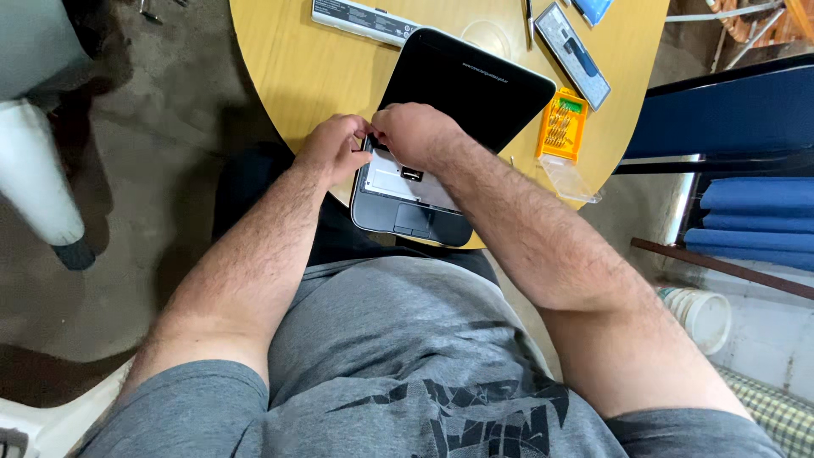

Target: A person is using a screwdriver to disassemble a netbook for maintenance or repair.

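**Round wooden tabletop, small laptop opened up**

On the tabletop (297,68), the laptop (441,144) lies at the near edge, keyboard already off, pale inner plate exposed. Left hand (332,148) and right hand (415,136) pinch together at its hinge edge; what they grip is hidden. Beyond: orange screwdriver set (561,125), 1 grey battery (365,20).

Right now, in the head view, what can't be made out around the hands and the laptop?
- Fingertips of left hand and right hand: curled under, hiding whatever they pinch.
- Laptop keyboard bay: largely covered by both hands and the right forearm.
- Bits in the orange screwdriver case: too small to tell apart.
- Blue object at the table's far side: cut off by the top edge.
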